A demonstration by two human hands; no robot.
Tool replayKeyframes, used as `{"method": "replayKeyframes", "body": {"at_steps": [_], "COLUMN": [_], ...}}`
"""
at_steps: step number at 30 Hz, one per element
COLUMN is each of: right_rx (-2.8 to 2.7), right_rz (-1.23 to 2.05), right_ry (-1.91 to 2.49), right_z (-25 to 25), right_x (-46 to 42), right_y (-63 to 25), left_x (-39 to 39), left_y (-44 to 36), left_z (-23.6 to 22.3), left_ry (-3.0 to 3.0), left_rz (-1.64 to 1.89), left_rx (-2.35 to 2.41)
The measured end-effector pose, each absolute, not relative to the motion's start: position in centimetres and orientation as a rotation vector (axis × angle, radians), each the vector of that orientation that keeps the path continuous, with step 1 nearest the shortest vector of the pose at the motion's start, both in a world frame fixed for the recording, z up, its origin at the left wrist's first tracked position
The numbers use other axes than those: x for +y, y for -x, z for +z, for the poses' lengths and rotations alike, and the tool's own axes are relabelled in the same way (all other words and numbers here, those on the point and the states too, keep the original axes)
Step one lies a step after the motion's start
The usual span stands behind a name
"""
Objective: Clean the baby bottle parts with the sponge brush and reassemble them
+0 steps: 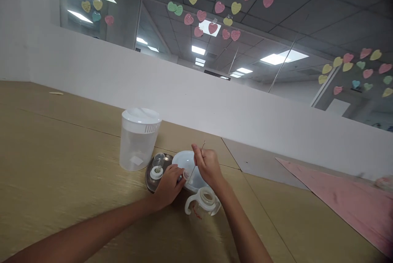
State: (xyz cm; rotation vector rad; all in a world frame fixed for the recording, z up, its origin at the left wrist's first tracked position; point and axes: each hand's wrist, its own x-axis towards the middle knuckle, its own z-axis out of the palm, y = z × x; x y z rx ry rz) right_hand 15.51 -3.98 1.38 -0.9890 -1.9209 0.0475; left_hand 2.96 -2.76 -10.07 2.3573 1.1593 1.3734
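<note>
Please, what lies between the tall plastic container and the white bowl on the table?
In the head view, a round metal tray lies there. On it are a white ring and a small clear bottle part.

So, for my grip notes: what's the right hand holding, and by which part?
A thin silver wire, pinched near its upper end by the fingers.

A thin metal rod (tilted)

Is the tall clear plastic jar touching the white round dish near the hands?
Apart. The head view shows the jar standing left of the dish, with tabletop and the rim of the metal tray visible in the gap.
</note>
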Motion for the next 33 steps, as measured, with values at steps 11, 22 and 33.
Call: {"method": "replayKeyframes", "body": {"at_steps": [11, 22, 33], "right_rx": [-1.771, -1.727, -1.906], "right_rz": [-0.158, -0.218, -0.478], "right_ry": [0.897, 0.919, 0.845], "right_z": [1.8, 1.9, 0.4], "right_x": [-4.4, -4.2, -3.4], "right_y": [-16.0, -16.4, -15.7], "left_x": [-2.5, -2.7, -2.1], "left_y": [-3.0, -3.1, -2.9], "left_z": [-10.3, -10.0, -11.0], "left_ry": [-2.358, -2.363, -2.398], "left_rz": [1.345, 1.344, 1.333], "left_rx": [1.178, 1.181, 1.165]}}
